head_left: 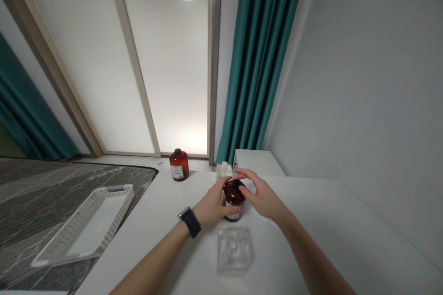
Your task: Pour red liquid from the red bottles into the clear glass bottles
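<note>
The left hand (212,203), a black smartwatch (189,222) on its wrist, curls closely around the side of a round, dark red bottle with a white label (233,202), holding it upright on a white tabletop (321,226). The right hand (261,193) arches over the bottle's black cap (236,184), fingers spread and curved; from this view, I cannot tell whether they touch it.

Just behind the hands stands a small, white translucent object (224,171). Nearer the person lies a clear, square plastic container (234,251). Farther left, a matching red bottle with a dark cap (179,165) stands near the table's back edge. A white rectangular lattice-sided basket (83,226) rests on a dark grey marbled surface (34,193) beyond the table's left edge.
</note>
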The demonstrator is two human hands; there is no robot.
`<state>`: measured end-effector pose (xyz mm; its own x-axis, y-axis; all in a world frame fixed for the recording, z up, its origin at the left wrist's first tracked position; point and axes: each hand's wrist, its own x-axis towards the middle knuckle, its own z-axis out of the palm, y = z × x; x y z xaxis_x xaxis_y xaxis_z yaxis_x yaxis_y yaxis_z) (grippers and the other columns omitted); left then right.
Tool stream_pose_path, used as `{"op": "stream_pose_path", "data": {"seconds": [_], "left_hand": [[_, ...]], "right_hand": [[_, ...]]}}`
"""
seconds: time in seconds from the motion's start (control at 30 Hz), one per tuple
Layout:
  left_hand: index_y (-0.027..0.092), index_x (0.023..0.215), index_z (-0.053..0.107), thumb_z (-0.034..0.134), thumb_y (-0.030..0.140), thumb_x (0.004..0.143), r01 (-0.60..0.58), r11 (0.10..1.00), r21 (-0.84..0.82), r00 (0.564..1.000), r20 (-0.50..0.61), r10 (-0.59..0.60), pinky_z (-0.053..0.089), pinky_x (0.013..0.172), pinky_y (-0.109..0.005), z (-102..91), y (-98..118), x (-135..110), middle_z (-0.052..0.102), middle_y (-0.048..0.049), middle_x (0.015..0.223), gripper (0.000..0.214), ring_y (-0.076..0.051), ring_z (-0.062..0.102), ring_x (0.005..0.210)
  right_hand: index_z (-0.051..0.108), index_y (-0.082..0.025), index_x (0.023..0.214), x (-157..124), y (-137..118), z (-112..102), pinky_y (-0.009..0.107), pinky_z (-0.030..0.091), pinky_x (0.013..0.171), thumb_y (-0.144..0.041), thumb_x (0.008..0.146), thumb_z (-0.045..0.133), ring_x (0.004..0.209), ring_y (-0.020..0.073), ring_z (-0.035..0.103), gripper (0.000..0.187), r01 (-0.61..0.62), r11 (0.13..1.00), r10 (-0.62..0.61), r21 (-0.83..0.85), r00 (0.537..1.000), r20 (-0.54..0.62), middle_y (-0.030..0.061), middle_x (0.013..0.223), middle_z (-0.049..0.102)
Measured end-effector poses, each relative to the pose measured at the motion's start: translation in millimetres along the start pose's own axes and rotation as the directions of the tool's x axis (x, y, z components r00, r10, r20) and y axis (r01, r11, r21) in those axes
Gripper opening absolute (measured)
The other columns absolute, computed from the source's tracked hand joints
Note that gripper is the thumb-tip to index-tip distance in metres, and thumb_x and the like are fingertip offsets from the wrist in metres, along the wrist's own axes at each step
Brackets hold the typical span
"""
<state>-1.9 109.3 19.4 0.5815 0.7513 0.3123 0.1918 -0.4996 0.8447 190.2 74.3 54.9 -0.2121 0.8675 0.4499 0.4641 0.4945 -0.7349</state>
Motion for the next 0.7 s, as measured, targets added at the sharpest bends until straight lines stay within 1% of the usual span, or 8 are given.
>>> {"op": "stream_pose_path", "data": {"seconds": [0.1,0.17,0.23,0.4,0.5,0.6,0.67,0.7], "left_hand": [[0.021,0.142,0.037,0.076,0.021,0.073,-0.039,0.999,0.004,0.993,0.113,0.038,0.040,0.105,-0.045,-9.6,-0.7,-0.3,0.046,-0.0135,0.146,0.080,-0.031,0.050,0.126],[0.024,0.142,0.037,0.074,0.018,0.073,-0.031,0.999,0.009,0.991,0.130,0.029,0.042,0.101,-0.045,-13.4,-2.3,-0.1,0.047,-0.0123,0.146,0.079,-0.030,0.052,0.124],[0.024,0.139,0.041,0.077,0.018,0.071,-0.016,0.999,0.031,0.995,0.094,0.013,0.044,0.098,-0.044,-12.2,-4.8,0.1,0.051,-0.0115,0.142,0.077,-0.030,0.054,0.121],[0.019,0.129,0.049,0.082,0.024,0.067,0.001,0.986,0.169,0.992,-0.123,0.020,0.043,0.098,-0.046,5.8,-9.4,0.5,0.060,-0.0122,0.125,0.070,-0.031,0.057,0.113],[0.019,0.126,0.049,0.082,0.028,0.068,0.030,0.968,0.249,0.990,-0.142,0.006,0.044,0.094,-0.046,9.7,-6.0,-0.5,0.062,-0.0112,0.119,0.067,-0.031,0.059,0.107],[0.020,0.128,0.048,0.079,0.031,0.072,-0.015,0.967,0.254,0.996,-0.081,0.036,0.043,0.095,-0.046,2.3,1.6,-1.8,0.061,-0.0112,0.121,0.065,-0.031,0.058,0.108],[0.019,0.126,0.050,0.068,0.032,0.082,-0.085,0.968,0.234,0.990,-0.089,0.109,0.044,0.094,-0.044,-5.0,7.3,-1.1,0.061,-0.0108,0.118,0.049,-0.028,0.058,0.107],[0.019,0.122,0.053,0.061,0.031,0.088,-0.110,0.966,0.234,0.981,-0.128,0.142,0.045,0.092,-0.041,-8.2,10.0,0.3,0.062,-0.0098,0.112,0.037,-0.026,0.058,0.103]], "right_hand": [[0.058,-0.026,0.123,0.8,-2.2,-2.1,0.045,0.042,0.103,-0.013,0.085,0.051,0.110,0.0227,0.058,0.040,0.037,0.999,-0.037,-0.036,0.999,0.004,0.0058,0.110,0.064],[0.060,-0.025,0.122,1.3,-2.6,-1.6,0.045,0.043,0.101,-0.013,0.086,0.050,0.109,0.0234,0.057,0.039,0.048,0.997,-0.047,-0.052,0.999,0.015,0.0066,0.109,0.063],[0.059,-0.025,0.124,1.9,-2.5,0.1,0.046,0.043,0.102,-0.013,0.086,0.050,0.110,0.0239,0.057,0.041,0.039,0.998,-0.038,-0.057,0.999,0.018,0.0070,0.109,0.064],[0.057,-0.026,0.126,3.5,1.3,8.5,0.046,0.044,0.100,-0.012,0.085,0.048,0.106,0.0230,0.058,0.044,0.025,0.997,-0.030,-0.073,0.998,-0.064,0.0070,0.109,0.062],[0.054,-0.026,0.129,1.4,7.5,6.8,0.047,0.040,0.106,-0.013,0.086,0.048,0.111,0.0221,0.057,0.046,0.002,0.999,-0.006,-0.045,0.996,-0.085,0.0067,0.113,0.061],[0.044,-0.028,0.136,-4.7,16.2,-5.4,0.047,0.037,0.110,-0.016,0.085,0.051,0.126,0.0219,0.049,0.054,-0.047,0.996,0.047,0.069,0.999,0.010,0.0081,0.133,0.052],[0.036,-0.028,0.141,-9.4,22.1,-14.3,0.049,0.034,0.111,-0.019,0.082,0.058,0.132,0.0230,0.044,0.064,-0.138,0.982,0.121,0.130,0.983,0.135,0.0099,0.140,0.047],[0.031,-0.028,0.144,-11.3,24.9,-17.0,0.049,0.032,0.112,-0.021,0.081,0.062,0.133,0.0238,0.043,0.071,-0.184,0.972,0.156,0.144,0.970,0.189,0.0111,0.140,0.047]]}}
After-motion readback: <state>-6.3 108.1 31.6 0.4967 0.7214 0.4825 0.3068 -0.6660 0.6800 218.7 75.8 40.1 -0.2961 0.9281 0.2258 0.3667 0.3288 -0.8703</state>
